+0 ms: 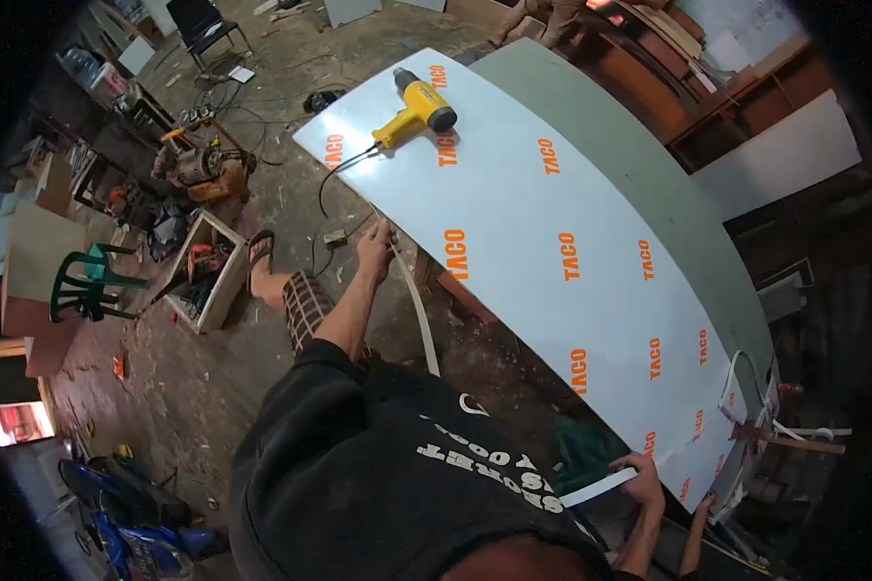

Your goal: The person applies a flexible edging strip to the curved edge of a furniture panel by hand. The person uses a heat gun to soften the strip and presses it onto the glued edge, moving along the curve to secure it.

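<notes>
We grip the pale strip (421, 314) in left hand (374, 250) and right hand (645, 480); white panel (513, 213) alongside both, yellow heat gun (419, 112) beyond left

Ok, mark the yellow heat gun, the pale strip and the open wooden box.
Yellow heat gun (422, 101): head view, on the middle of its body.
Pale strip (420, 304): head view, on its curved length below the left hand (375, 252).
Open wooden box (225, 284): head view, on its right side wall.
</notes>
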### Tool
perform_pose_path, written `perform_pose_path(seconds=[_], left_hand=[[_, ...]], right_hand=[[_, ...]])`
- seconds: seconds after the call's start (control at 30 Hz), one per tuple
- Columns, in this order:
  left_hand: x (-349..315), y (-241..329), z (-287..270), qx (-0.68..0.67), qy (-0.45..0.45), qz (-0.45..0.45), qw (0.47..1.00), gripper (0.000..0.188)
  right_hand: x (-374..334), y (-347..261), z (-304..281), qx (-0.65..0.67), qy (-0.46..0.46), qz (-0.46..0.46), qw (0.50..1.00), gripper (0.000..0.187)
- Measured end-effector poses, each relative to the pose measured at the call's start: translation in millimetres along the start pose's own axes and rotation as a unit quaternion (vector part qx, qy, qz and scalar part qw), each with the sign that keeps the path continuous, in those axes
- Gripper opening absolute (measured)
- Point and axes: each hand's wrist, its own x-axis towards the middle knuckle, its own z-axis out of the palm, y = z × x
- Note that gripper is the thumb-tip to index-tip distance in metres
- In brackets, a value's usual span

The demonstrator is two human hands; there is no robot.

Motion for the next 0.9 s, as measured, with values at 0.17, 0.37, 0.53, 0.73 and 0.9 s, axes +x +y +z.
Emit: perform_pose_path(seconds=[0.17, 0.37, 0.53, 0.73, 0.9], left_hand=[[10, 4, 46, 0.035, -0.008, -0.03, 0.999, 0.03], [10, 1, 17, -0.051, -0.189, -0.138, 0.971, 0.046], [24, -24, 14, 0.107, -0.065, -0.084, 0.989, 0.059], [31, -39, -5, 0.113, -0.126, -0.02, 0.985, 0.069], [58, -26, -32, 0.099, -0.089, 0.046, 0.99, 0.071]], right_hand=[[-44, 27, -17, -0.214, -0.023, 0.108, 0.971, 0.018], [-66, 21, -53, -0.359, -0.029, 0.186, 0.914, 0.032], [-142, 6, -84, -0.381, -0.002, 0.264, 0.886, 0.034], [-266, 4, -123, -0.462, 0.06, 0.414, 0.782, 0.02], [-253, 77, -164, -0.428, 0.007, 0.495, 0.756, 0.025]])
